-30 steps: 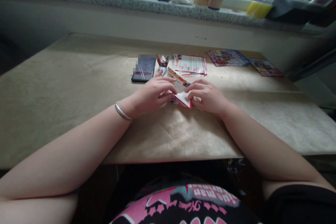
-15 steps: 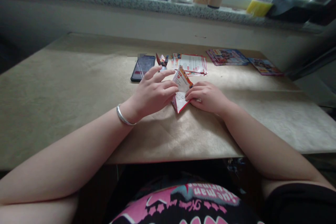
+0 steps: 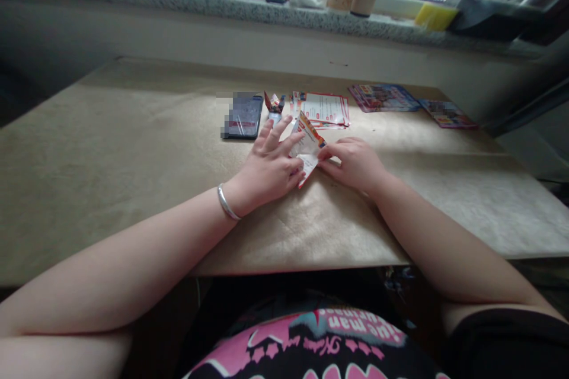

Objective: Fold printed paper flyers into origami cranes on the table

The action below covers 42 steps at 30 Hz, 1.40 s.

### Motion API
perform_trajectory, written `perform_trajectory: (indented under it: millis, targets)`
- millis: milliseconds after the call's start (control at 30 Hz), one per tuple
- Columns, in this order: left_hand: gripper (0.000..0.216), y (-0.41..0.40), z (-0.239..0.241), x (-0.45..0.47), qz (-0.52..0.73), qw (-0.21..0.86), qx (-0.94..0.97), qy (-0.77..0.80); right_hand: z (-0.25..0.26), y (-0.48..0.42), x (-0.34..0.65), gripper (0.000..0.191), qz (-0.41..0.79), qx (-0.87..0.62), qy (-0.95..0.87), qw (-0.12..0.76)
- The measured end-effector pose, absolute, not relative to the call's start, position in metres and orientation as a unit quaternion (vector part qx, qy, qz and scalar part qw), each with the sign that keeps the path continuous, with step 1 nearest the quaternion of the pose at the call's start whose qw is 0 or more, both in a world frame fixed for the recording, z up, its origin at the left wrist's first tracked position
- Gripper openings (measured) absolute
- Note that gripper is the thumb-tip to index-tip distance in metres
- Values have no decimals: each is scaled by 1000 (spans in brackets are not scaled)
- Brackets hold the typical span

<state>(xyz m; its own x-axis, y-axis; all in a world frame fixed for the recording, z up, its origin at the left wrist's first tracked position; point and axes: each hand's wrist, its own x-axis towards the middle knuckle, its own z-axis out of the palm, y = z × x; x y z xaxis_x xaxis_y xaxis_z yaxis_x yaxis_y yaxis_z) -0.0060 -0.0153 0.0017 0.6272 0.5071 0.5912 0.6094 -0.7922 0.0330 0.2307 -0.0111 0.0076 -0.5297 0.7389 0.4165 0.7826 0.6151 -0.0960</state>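
A partly folded sheet of printed paper, white with red and orange edging, lies on the table in front of me. My left hand rests over its left side with the fingers spread, covering part of it; a silver bangle circles that wrist. At the paper's right corner, the thumb and fingers of my right hand are closed in a pinch. Just beyond my left fingertips stands a small folded paper piece with pointed, coloured tips.
A dark phone lies left of the folded piece. Behind the paper is a pile of printed sheets. Colourful cards and another stack lie at the back right. A stone windowsill carries bottles and a yellow item.
My left hand has slid right and its fingers have spread further over the paper. My right fingers have drawn together at the paper's right corner.
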Motion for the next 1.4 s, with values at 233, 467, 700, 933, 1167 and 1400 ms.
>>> perform_trajectory:
  millis: [233,467,700,933,1167,1400]
  targets:
    - [25,-14,-1,-5,-269,121,-900,-320,11,-13,227,9,-63,-425,-889,162]
    - [35,-16,1,-5,-246,131,-906,-319,9,-14,219,11,-92,-426,-888,148]
    - [34,-18,5,-4,-240,113,-910,-318,7,-13,222,10,-39,-444,-874,193]
    - [29,-19,7,-3,-239,103,-912,-318,2,-5,232,6,-14,-469,-816,337]
    - [28,-19,7,-3,-231,93,-912,-324,-3,0,230,13,119,-553,-753,337]
    - [29,-18,6,-3,-226,88,-915,-323,1,-5,223,24,156,-603,-712,323]
